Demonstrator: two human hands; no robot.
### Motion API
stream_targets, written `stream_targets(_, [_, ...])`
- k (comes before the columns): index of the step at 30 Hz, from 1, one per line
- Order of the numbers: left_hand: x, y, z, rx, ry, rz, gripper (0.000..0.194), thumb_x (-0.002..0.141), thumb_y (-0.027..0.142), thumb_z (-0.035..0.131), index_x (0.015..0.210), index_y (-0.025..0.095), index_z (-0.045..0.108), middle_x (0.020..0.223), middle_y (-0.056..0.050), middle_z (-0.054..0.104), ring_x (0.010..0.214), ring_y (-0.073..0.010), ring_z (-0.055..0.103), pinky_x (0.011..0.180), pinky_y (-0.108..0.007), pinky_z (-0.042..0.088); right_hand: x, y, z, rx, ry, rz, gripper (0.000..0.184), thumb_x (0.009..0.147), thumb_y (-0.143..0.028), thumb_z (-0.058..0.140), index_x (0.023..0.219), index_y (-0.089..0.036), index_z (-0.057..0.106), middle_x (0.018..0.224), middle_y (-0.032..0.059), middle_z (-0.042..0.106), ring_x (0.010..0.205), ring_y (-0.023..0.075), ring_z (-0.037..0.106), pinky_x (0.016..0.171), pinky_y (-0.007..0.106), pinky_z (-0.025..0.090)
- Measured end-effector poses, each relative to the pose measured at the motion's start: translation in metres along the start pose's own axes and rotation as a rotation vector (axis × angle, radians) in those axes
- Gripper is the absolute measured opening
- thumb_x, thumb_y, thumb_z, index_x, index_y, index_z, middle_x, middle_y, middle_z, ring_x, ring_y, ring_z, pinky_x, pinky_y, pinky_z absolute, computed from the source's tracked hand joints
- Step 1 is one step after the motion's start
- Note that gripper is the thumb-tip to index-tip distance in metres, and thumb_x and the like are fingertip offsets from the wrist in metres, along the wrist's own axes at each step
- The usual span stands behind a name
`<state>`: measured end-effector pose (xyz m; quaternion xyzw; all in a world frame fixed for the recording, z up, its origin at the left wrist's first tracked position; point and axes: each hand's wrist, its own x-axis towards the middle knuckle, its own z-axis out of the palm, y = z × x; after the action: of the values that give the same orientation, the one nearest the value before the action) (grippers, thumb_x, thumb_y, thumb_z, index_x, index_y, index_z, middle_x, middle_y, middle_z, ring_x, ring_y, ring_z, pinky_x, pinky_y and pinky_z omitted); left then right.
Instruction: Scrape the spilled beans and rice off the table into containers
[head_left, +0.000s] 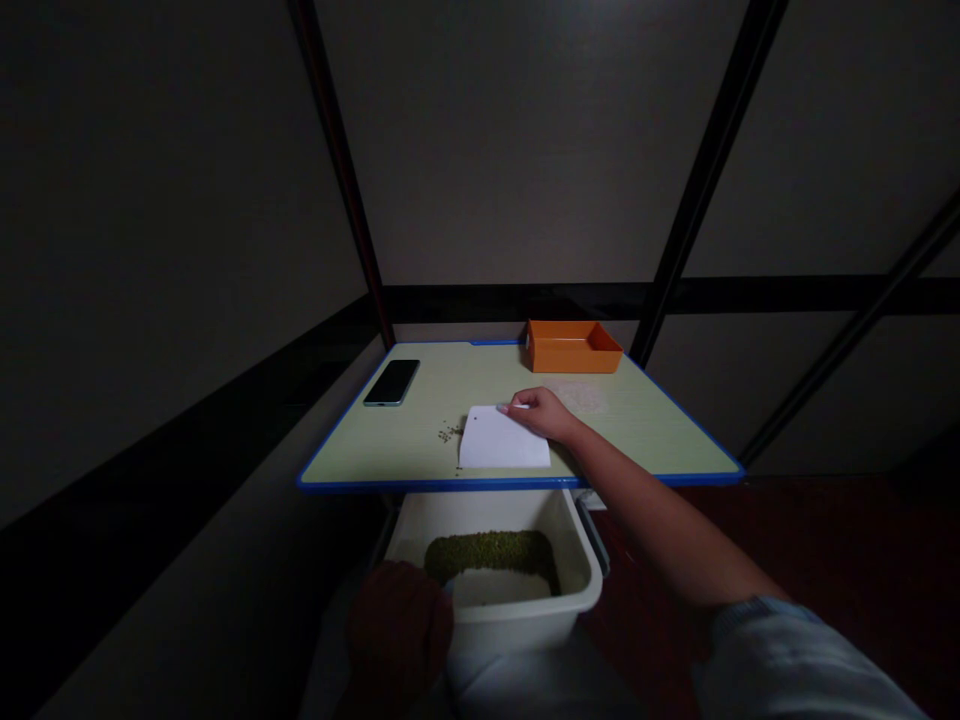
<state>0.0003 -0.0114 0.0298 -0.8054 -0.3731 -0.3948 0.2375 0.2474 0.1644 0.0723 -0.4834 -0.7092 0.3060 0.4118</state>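
My right hand reaches out over the pale table and grips the far edge of a white flat scraper card that rests on the tabletop. A few small green beans lie just left of the card. Below the table's near edge, a white bin holds green beans and white grains. My left hand is in shadow at the bin's near left rim; its fingers are too dark to read.
A black phone lies on the table's left side. An orange tray stands at the back edge. A faint patch of white grains lies right of my hand. Dark walls and metal frame bars surround the table.
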Motion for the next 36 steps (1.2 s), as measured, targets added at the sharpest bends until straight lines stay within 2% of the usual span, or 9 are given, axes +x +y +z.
stream_targets(7, [0.0033, 0.0008, -0.0012, -0.018, 0.026, 0.001, 0.024, 0.077, 0.017, 0.043, 0.053, 0.020, 0.046, 0.048, 0.000, 0.048, 0.054, -0.0130, 0.048, 0.059, -0.030, 0.039, -0.0017, -0.0023, -0.0011, 0.017, -0.035, 0.007, 0.038, 0.066, -0.050, 0.056, 0.053, -0.014, 0.051, 0.047, -0.0039, 0.039, 0.045, 0.0065, 0.032, 0.043, 0.021, 0.025])
stream_targets(14, [-0.0003, -0.0010, 0.0005, -0.001, -0.004, 0.018, 0.022, 0.076, 0.017, 0.044, 0.054, 0.020, 0.047, 0.049, 0.000, 0.049, 0.055, -0.0130, 0.049, 0.060, -0.030, 0.040, 0.0006, 0.0012, -0.0004, 0.025, 0.044, -0.013, 0.041, 0.066, -0.053, 0.054, 0.052, -0.015, 0.049, 0.047, -0.0040, 0.039, 0.045, 0.0068, 0.032, 0.043, 0.021, 0.024])
stream_targets(20, [0.0000, -0.0003, 0.0005, 0.004, 0.001, 0.009, 0.025, 0.077, 0.017, 0.042, 0.053, 0.020, 0.046, 0.050, 0.000, 0.048, 0.056, -0.0131, 0.048, 0.060, -0.031, 0.039, 0.0000, -0.0004, 0.0011, 0.033, 0.046, -0.036, 0.041, 0.066, -0.054, 0.054, 0.052, -0.016, 0.047, 0.048, -0.0037, 0.039, 0.046, 0.0070, 0.033, 0.043, 0.021, 0.025])
stream_targets(30, [-0.0014, -0.0013, 0.0007, -0.024, 0.012, 0.014, 0.019, 0.076, 0.015, 0.044, 0.058, 0.019, 0.048, 0.052, -0.001, 0.050, 0.058, -0.0134, 0.049, 0.063, -0.031, 0.041, -0.0005, -0.0017, 0.0014, 0.020, -0.008, -0.013, 0.038, 0.067, -0.050, 0.056, 0.055, -0.014, 0.052, 0.049, -0.0032, 0.042, 0.047, 0.0071, 0.035, 0.045, 0.021, 0.027])
stream_targets(36, [0.0013, -0.0012, -0.0004, 0.001, -0.002, 0.024, 0.024, 0.078, 0.017, 0.041, 0.054, 0.020, 0.044, 0.049, 0.001, 0.047, 0.054, -0.0125, 0.047, 0.059, -0.030, 0.039, -0.0019, -0.0046, 0.0001, 0.026, -0.023, -0.009, 0.037, 0.066, -0.049, 0.057, 0.055, -0.014, 0.053, 0.049, -0.0036, 0.041, 0.047, 0.0071, 0.035, 0.045, 0.021, 0.027])
